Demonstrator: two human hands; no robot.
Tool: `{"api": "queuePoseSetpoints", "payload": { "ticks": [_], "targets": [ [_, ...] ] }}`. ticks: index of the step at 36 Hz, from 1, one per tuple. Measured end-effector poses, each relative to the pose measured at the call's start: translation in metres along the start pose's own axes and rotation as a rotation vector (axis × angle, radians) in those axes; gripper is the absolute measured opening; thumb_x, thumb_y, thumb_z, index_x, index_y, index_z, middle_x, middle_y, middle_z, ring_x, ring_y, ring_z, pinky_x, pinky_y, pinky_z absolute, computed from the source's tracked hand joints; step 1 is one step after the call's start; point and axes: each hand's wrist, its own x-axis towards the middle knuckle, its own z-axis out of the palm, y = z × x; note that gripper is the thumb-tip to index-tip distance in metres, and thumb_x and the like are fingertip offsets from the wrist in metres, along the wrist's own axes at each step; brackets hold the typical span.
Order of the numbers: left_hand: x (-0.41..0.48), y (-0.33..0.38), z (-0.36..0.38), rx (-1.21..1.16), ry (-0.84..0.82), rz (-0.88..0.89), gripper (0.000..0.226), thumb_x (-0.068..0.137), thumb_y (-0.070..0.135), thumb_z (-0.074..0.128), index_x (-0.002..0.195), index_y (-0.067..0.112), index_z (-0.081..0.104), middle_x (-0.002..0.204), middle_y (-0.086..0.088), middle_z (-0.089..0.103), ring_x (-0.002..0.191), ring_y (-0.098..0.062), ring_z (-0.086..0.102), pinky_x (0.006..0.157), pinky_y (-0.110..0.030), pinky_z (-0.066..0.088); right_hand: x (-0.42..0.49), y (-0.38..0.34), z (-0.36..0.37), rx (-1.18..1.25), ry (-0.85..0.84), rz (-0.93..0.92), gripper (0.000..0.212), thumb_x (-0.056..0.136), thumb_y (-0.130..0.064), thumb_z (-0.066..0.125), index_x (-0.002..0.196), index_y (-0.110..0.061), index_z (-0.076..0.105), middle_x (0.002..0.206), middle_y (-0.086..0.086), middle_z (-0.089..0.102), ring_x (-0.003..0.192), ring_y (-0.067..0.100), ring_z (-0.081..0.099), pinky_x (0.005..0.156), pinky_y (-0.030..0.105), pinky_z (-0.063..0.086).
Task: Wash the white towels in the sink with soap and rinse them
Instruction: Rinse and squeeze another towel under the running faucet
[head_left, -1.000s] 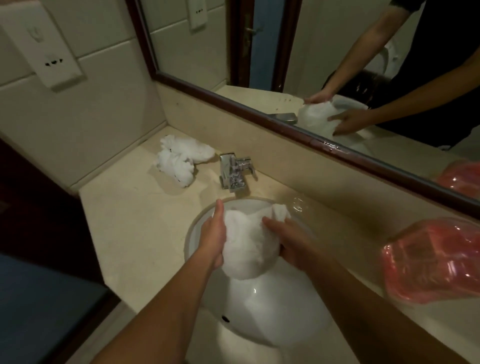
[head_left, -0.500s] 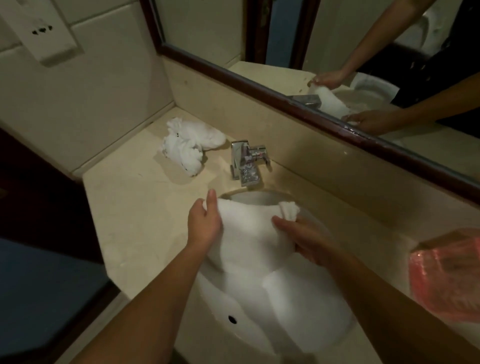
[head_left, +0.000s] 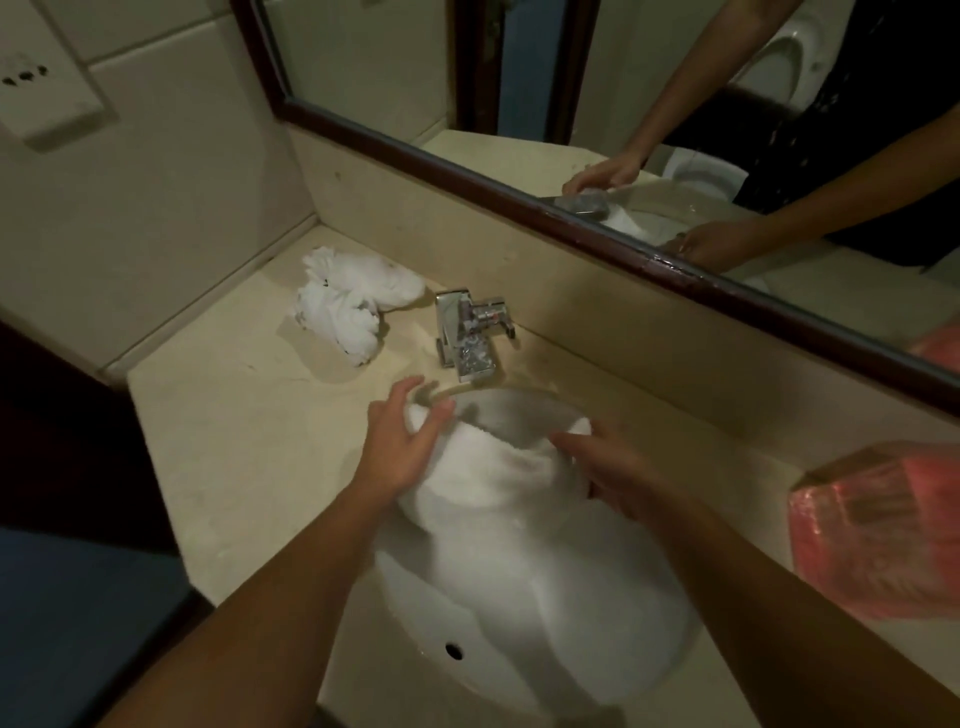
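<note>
Lowered into the sink (head_left: 519, 639), the towel (head_left: 488, 478) stays gripped by left hand (head_left: 402, 447) and right hand (head_left: 608, 473) fingers.

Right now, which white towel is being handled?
The towel in the sink: the left hand and right hand both hold it. The other towel lies crumpled, untouched, on the counter left of the tap.
</note>
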Motion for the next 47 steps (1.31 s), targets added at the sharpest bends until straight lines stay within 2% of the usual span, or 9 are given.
{"api": "queuePoseSetpoints", "payload": {
  "ticks": [5, 11, 16, 22, 26, 30, 37, 42, 47],
  "targets": [
    [0.0, -0.01, -0.016, 0.289, -0.348, 0.195, 0.063, 0.065, 0.067, 0.083, 0.122, 0.049, 0.062, 0.129, 0.012, 0.014, 0.135, -0.006, 0.021, 0.123, -0.021, 0.02, -0.012, -0.009, -0.008, -0.277, 0.015, -0.169, 0.076, 0.08, -0.028, 0.093, 0.137, -0.03, 0.044, 0.108, 0.0, 0.06, 0.082, 0.011, 0.062, 0.06, 0.022, 0.051],
    [0.023, -0.024, -0.016, 0.581, -0.475, 0.36, 0.06, 0.071, 0.048, 0.095, 0.115, 0.012, 0.077, 0.132, 0.002, 0.021, 0.123, -0.012, 0.035, 0.113, -0.023, 0.038, -0.017, -0.014, -0.001, -0.998, -0.118, -0.163, 0.079, 0.063, -0.043, 0.102, 0.132, -0.021, 0.07, 0.126, 0.004, 0.057, 0.103, 0.015, 0.054, 0.081, 0.023, 0.043],
    [0.026, -0.021, -0.016, 0.636, -0.293, 0.447, 0.099, 0.075, 0.099, 0.038, 0.092, 0.01, 0.077, 0.105, 0.005, 0.052, 0.098, -0.017, 0.047, 0.085, -0.041, 0.048, -0.01, -0.013, -0.005, -1.082, -0.011, -0.27, 0.035, 0.081, -0.038, 0.091, 0.108, -0.018, 0.083, 0.107, 0.006, 0.072, 0.097, 0.019, 0.065, 0.08, 0.028, 0.049],
    [0.019, -0.006, -0.019, 0.612, -0.243, 0.377, 0.083, 0.086, 0.093, 0.02, 0.099, 0.033, 0.075, 0.099, 0.014, 0.068, 0.109, -0.009, 0.053, 0.112, -0.045, 0.024, -0.011, -0.028, -0.014, -1.08, 0.033, -0.381, 0.035, 0.091, -0.047, 0.079, 0.116, -0.023, 0.081, 0.164, 0.02, 0.036, 0.157, 0.032, 0.024, 0.115, 0.032, 0.033],
    [0.013, 0.002, -0.016, 0.374, -0.183, 0.256, 0.086, 0.09, 0.084, 0.04, 0.071, 0.006, 0.068, 0.061, -0.003, 0.059, 0.066, -0.021, 0.057, 0.073, -0.037, 0.041, -0.018, -0.036, -0.021, -0.937, 0.028, -0.406, 0.022, 0.091, -0.048, 0.079, 0.079, -0.031, 0.073, 0.087, 0.003, 0.072, 0.089, 0.024, 0.07, 0.076, 0.037, 0.048],
    [0.005, 0.019, -0.011, 0.241, -0.089, 0.218, 0.075, 0.092, 0.076, 0.054, 0.06, 0.008, 0.057, 0.056, -0.007, 0.055, 0.052, -0.017, 0.049, 0.056, -0.034, 0.037, -0.033, -0.044, -0.03, -0.683, 0.048, -0.483, 0.019, 0.094, -0.023, 0.08, 0.078, -0.03, 0.071, 0.066, -0.008, 0.062, 0.05, -0.001, 0.054, 0.053, 0.023, 0.044],
    [-0.012, 0.06, 0.013, 0.122, 0.021, 0.064, 0.068, 0.101, 0.071, 0.048, 0.065, 0.013, 0.047, 0.064, -0.003, 0.053, 0.064, -0.023, 0.053, 0.057, -0.035, 0.037, -0.052, -0.047, -0.011, -0.3, 0.078, -0.193, 0.022, 0.1, -0.023, 0.066, 0.118, -0.013, 0.073, 0.11, 0.015, 0.073, 0.091, 0.028, 0.073, 0.052, 0.033, 0.058],
    [-0.024, 0.085, 0.032, -0.14, -0.11, -0.125, 0.094, 0.099, 0.081, 0.018, 0.122, 0.012, 0.077, 0.12, -0.015, 0.075, 0.114, -0.033, 0.069, 0.105, -0.05, 0.054, -0.066, -0.041, 0.022, 0.272, -0.131, -0.055, 0.036, 0.107, -0.038, 0.056, 0.13, -0.014, 0.071, 0.116, 0.011, 0.077, 0.104, 0.029, 0.073, 0.091, 0.053, 0.06],
    [-0.04, 0.08, 0.035, -0.31, -0.269, -0.187, 0.09, 0.107, 0.07, 0.01, 0.102, 0.019, 0.084, 0.098, -0.006, 0.081, 0.086, -0.02, 0.073, 0.071, -0.031, 0.055, -0.061, -0.026, 0.027, 0.33, -0.29, -0.041, 0.066, 0.092, -0.073, 0.059, 0.132, -0.023, 0.073, 0.125, 0.008, 0.077, 0.115, 0.027, 0.074, 0.1, 0.05, 0.056]
  ]
}}
